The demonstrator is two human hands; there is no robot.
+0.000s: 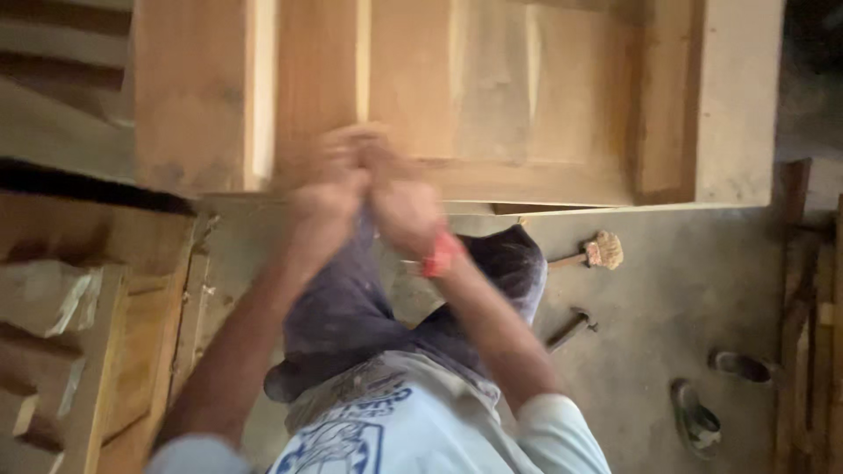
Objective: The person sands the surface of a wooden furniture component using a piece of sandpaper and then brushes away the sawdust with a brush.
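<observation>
Concrete floor (685, 290) of a dusty woodworking shop fills my view, with a large panelled wooden door (492, 96) lying across the top of the frame. Both hands meet at the door's near rail. Left hand (327, 189) and right hand (399, 197) are pressed close together, knuckle to knuckle, and blurred by motion; I cannot tell whether the fingers are clamped on anything or merely bear on the wood. A red wristband (442, 254) sits on the right wrist. Below the hands I see dark blue trousers (351, 307) and a pale printed shirt (395, 421). On the floor to the right lie a round brush (601, 251), a hammer (571, 329) and two sandals (716, 395). Stacked timber frames (97, 333) stand on the left.
</observation>
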